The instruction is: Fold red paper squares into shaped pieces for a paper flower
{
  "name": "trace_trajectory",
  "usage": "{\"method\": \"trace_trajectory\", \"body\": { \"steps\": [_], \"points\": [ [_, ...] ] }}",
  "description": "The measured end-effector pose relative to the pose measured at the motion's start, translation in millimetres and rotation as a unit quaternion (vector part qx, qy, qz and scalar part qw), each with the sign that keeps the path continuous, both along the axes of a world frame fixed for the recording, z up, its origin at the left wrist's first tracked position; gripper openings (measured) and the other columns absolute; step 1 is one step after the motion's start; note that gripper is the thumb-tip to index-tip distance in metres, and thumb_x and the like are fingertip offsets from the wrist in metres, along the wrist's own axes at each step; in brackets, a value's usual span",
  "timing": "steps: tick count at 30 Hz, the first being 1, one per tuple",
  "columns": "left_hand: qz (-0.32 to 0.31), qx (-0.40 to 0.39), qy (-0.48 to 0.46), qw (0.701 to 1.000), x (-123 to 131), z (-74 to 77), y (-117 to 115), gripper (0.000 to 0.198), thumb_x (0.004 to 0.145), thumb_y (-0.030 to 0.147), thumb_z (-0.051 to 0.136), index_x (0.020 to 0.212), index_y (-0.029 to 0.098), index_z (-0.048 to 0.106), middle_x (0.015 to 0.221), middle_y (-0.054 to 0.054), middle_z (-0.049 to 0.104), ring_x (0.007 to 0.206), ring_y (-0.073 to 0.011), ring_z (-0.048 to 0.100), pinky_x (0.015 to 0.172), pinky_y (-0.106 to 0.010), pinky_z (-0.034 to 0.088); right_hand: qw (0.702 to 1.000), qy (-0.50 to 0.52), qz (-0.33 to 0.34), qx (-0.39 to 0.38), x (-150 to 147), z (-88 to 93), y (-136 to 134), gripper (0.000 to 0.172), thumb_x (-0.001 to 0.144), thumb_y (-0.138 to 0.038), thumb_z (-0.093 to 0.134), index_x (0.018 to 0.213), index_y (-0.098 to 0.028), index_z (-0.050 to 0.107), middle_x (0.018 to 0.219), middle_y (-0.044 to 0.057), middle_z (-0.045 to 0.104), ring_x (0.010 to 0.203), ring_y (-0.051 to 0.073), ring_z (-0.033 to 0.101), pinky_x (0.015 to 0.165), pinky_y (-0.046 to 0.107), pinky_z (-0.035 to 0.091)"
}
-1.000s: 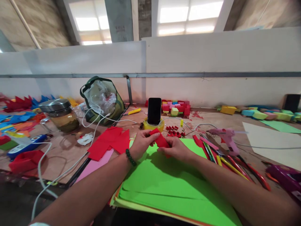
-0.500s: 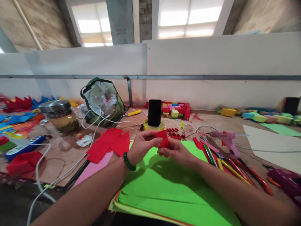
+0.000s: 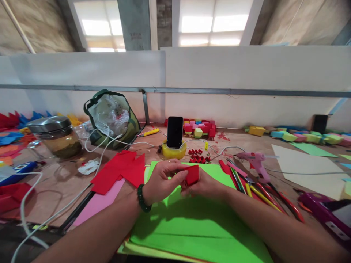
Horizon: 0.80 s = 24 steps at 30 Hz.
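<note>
Both my hands meet over a stack of bright green sheets (image 3: 197,219) and hold one small folded red paper piece (image 3: 192,174). My left hand (image 3: 166,180), with a dark green bead bracelet at the wrist, pinches its left side between thumb and fingers. From the right, my right hand (image 3: 205,184) grips it, its fingers partly hidden behind the red piece. Just beyond my hands lie several small folded red pieces (image 3: 199,159). Red sheets (image 3: 119,171) lie to the left, partly over a pink sheet (image 3: 100,204).
A phone (image 3: 174,131) stands upright on a yellow tape roll (image 3: 173,150). To the right are a pink glue gun (image 3: 257,164), scissors and pens. A glass jar (image 3: 55,137), a camouflage bag (image 3: 112,118) and white cables (image 3: 68,213) occupy the left.
My hands have turned the red piece so a flatter, squarer face shows. They have lowered slightly in view. The camera view has shifted a little to the right.
</note>
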<state>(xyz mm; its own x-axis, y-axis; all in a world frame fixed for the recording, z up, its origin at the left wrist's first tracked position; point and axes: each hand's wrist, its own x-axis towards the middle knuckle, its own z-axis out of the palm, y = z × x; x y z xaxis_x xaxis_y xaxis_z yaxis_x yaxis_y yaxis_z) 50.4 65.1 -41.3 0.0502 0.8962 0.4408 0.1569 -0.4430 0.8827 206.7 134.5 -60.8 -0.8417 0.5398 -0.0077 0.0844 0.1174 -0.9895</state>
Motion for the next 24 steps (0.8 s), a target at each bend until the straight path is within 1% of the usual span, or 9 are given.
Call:
{"method": "trace_trajectory", "body": {
  "steps": [2,4,6,8,11,14,16,20,24],
  "points": [
    [-0.011,0.026,0.041,0.999,0,1.7,-4,0.021,0.080,0.028,0.063,0.092,0.019,0.078,0.075,-0.009,0.068,0.069,-0.0181,0.060,0.065,-0.026,0.049,1.000,-0.003,0.017,-0.025,0,-1.8,0,0.023,0.055,-0.018,0.079,0.058,-0.017,0.056,0.054,-0.006,0.053,0.049,0.007,0.045,0.046,0.019,0.037],
    [-0.035,0.037,0.067,0.996,-1,2.9,-8,0.024,0.079,0.027,0.065,0.099,0.018,0.076,0.077,-0.008,0.069,0.067,-0.0171,0.059,0.063,-0.025,0.048,0.999,0.003,0.022,-0.047,1,-2.4,-1,0.022,0.054,-0.016,0.079,0.062,-0.017,0.059,0.056,-0.006,0.056,0.051,0.008,0.047,0.046,0.019,0.039],
    [-0.070,0.020,0.061,0.996,-3,3.2,-9,0.029,0.079,0.028,0.065,0.105,0.019,0.074,0.083,-0.008,0.069,0.069,-0.0174,0.060,0.063,-0.025,0.048,0.997,0.002,0.029,-0.070,3,-1.4,-1,0.021,0.054,-0.017,0.080,0.064,-0.017,0.061,0.056,-0.006,0.057,0.050,0.008,0.048,0.045,0.018,0.039],
    [-0.101,-0.007,0.044,0.994,-5,3.1,-7,0.031,0.081,0.029,0.062,0.109,0.019,0.072,0.089,-0.008,0.069,0.077,-0.0191,0.062,0.067,-0.025,0.048,0.994,-0.017,0.056,-0.087,5,1.0,-1,0.021,0.055,-0.022,0.081,0.064,-0.016,0.063,0.056,-0.005,0.059,0.048,0.008,0.049,0.043,0.018,0.040],
    [-0.123,-0.029,0.052,0.991,-7,3.3,-4,0.026,0.082,0.026,0.057,0.100,0.015,0.072,0.086,-0.008,0.067,0.077,-0.0190,0.059,0.069,-0.026,0.047,0.985,-0.064,0.118,-0.110,8,4.8,-1,0.022,0.056,-0.027,0.082,0.062,-0.015,0.065,0.058,-0.003,0.062,0.047,0.007,0.052,0.044,0.017,0.041],
    [-0.130,-0.019,0.091,0.987,-4,3.9,-4,0.021,0.080,0.021,0.053,0.087,0.013,0.071,0.080,-0.007,0.064,0.069,-0.0158,0.055,0.064,-0.024,0.044,0.979,-0.091,0.140,-0.113,9,5.9,-1,0.023,0.056,-0.030,0.083,0.060,-0.015,0.066,0.057,-0.004,0.061,0.049,0.007,0.052,0.047,0.017,0.043],
    [-0.103,0.007,0.124,0.987,0,4.1,-6,0.019,0.080,0.019,0.051,0.079,0.013,0.069,0.073,-0.005,0.062,0.064,-0.0137,0.051,0.059,-0.023,0.040,0.980,-0.096,0.145,-0.100,8,4.2,-1,0.023,0.057,-0.031,0.083,0.060,-0.016,0.067,0.057,-0.004,0.061,0.050,0.007,0.052,0.048,0.017,0.044],
    [0.002,0.087,0.177,0.980,10,1.9,-10,0.020,0.078,0.014,0.051,0.063,0.014,0.063,0.056,0.000,0.051,0.054,-0.0101,0.043,0.052,-0.021,0.032,0.983,-0.068,0.156,-0.064,5,-3.3,1,0.027,0.053,-0.032,0.085,0.060,-0.013,0.067,0.054,-0.003,0.060,0.048,0.007,0.050,0.045,0.018,0.041],
    [0.029,0.129,0.182,0.974,15,-0.9,-11,0.021,0.077,0.009,0.051,0.059,0.013,0.063,0.051,0.001,0.048,0.051,-0.0085,0.040,0.050,-0.021,0.029,0.987,-0.059,0.146,-0.004,2,-9.6,3,0.031,0.053,-0.034,0.086,0.067,-0.013,0.070,0.057,-0.003,0.062,0.052,0.009,0.052,0.048,0.020,0.044]
  ]
}}
